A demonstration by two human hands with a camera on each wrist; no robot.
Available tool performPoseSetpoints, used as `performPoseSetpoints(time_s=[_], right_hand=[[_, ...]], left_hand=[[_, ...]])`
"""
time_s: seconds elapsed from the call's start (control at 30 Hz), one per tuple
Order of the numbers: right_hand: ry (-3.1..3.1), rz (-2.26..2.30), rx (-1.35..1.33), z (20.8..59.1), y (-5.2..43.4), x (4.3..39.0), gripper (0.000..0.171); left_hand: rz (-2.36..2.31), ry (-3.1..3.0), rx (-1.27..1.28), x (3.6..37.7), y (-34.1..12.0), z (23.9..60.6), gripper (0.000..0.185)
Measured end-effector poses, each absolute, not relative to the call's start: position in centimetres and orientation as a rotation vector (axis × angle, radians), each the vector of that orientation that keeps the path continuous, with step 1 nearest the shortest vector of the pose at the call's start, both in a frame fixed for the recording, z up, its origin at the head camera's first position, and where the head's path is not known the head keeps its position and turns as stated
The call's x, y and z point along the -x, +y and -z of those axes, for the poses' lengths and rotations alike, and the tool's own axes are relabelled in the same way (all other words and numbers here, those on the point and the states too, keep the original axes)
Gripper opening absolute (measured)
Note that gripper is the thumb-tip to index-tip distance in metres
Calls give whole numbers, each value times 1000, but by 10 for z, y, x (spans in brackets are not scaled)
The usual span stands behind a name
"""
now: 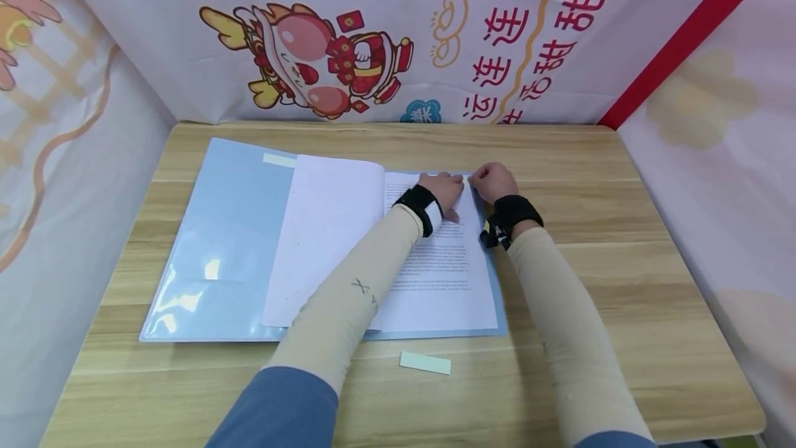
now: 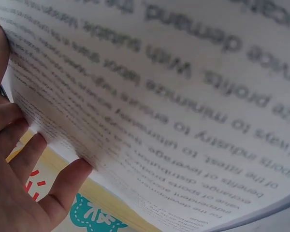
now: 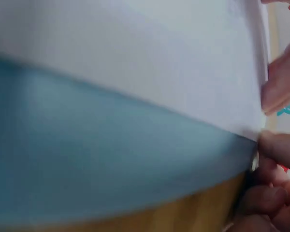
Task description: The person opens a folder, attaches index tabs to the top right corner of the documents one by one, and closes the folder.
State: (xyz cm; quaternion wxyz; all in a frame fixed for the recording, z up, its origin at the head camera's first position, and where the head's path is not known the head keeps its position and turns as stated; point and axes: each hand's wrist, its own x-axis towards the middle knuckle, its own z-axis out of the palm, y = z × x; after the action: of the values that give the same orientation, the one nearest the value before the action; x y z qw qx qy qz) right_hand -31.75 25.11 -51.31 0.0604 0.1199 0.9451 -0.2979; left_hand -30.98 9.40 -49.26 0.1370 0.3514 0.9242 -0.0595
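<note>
Light wooden desk (image 1: 591, 157), hemmed on three sides by pale printed cloth with a cartoon dragon and red characters. Open on it: a light blue folder (image 1: 218, 240), with a printed page (image 1: 448, 261) on its right half and a turned sheet (image 1: 323, 240) beside it. Near the front edge, a pale green paper strip (image 1: 425, 363). From the head view: left hand (image 1: 444, 192) pressing flat on the page's top, right hand (image 1: 493, 180) curled at the top right corner. From the left wrist: blurred text, fingers (image 2: 63, 186) extended against the page. From the right wrist: fingertips (image 3: 278, 150) apparently pinching the corner, heavily blurred. Exact pinch hard to confirm; left thumb hidden.
</note>
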Motion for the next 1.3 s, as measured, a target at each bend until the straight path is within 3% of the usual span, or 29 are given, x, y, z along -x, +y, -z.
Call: performPoseSetpoints(time_s=[0.23,0.7,1.3], right_hand=[[2743,956,-296,508,254,317,20],[2851,838,-335,507,249,313,25],[2846,863,-329,506,251,317,28]], left_hand=[[215,2677,-1027,312,90,495,87],[110,2674,-1029,317,96,508,68],[100,2712,-1047,323,98,514,72]])
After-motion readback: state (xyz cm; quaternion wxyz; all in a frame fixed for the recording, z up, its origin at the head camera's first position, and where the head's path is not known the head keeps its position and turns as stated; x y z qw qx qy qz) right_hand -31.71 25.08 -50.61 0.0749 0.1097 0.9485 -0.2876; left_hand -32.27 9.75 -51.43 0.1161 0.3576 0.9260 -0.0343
